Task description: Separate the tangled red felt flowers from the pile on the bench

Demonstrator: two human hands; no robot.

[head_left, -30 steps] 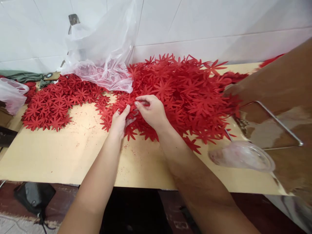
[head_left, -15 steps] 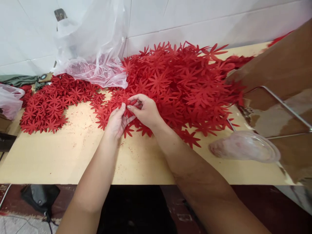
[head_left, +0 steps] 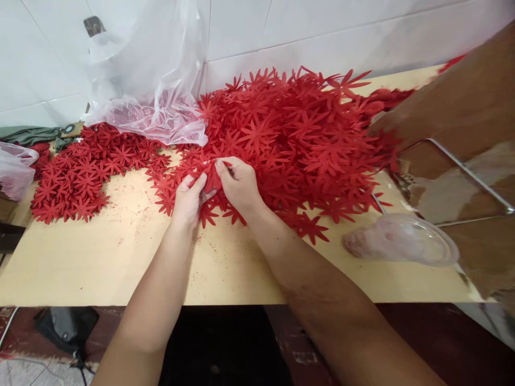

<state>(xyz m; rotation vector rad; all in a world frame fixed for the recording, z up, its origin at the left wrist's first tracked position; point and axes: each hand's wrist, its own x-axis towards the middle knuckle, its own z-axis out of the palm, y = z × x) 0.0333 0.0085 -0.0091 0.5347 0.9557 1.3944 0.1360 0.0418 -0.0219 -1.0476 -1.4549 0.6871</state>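
Near the middle of the table, my left hand [head_left: 190, 199] and my right hand [head_left: 240, 185] pinch a red flower-shaped piece [head_left: 211, 174] between them. Thumbs and fingertips of both hands are on it, with its petals spread between them. Just behind and to the right rises a large loose heap of red flower pieces [head_left: 289, 134], and some of them lie under my hands. Further left on the table sits a flatter pile of the same red pieces [head_left: 80, 174].
A translucent plastic bag [head_left: 148, 91] hangs by the wall over the piles. A clear plastic container [head_left: 414, 241] lies at the right, beside brown cardboard [head_left: 454, 128] and a metal rod [head_left: 470, 174]. Another bag [head_left: 16, 169] is at the left edge of the table [head_left: 120, 262].
My fingertips have moved apart a little, and more of the red piece shows between them. The view has shifted slightly.
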